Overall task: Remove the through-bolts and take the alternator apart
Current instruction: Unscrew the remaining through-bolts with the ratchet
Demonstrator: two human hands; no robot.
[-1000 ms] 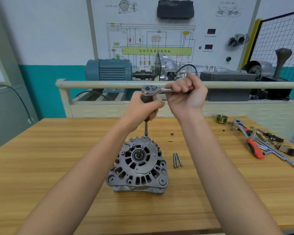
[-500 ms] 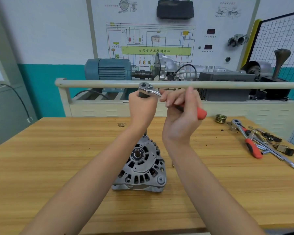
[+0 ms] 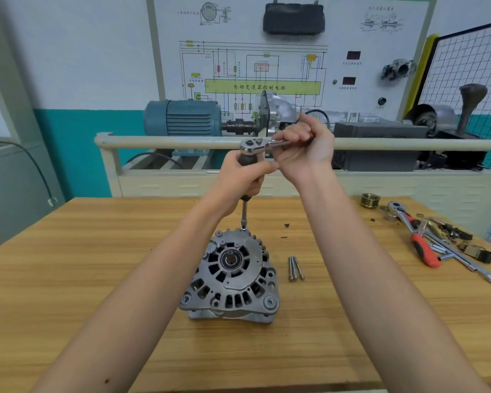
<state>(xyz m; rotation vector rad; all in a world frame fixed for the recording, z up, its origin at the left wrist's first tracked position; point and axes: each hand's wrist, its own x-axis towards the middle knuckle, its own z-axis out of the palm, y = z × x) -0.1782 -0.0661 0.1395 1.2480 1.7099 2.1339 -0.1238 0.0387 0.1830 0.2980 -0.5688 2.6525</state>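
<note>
A grey alternator (image 3: 231,275) stands on the wooden table (image 3: 68,279) with its slotted end housing facing up. A ratchet wrench (image 3: 257,145) sits on top of a black extension bar (image 3: 243,212) whose socket meets a bolt at the alternator's far rim. My left hand (image 3: 240,181) grips the black upper part of the extension. My right hand (image 3: 304,150) grips the ratchet's handle, which points right. Two removed through-bolts (image 3: 294,268) lie on the table just right of the alternator.
At the table's right end lie a red-handled ratchet (image 3: 420,242), a long chrome bar (image 3: 465,263), small parts and a brass pulley (image 3: 370,200). A cream rail (image 3: 153,142) and a training bench with a blue motor (image 3: 182,117) stand behind the table.
My right hand swung the ratchet handle toward me and back out to the right again. The left hand stayed on the extension, and the alternator rocked a little.
</note>
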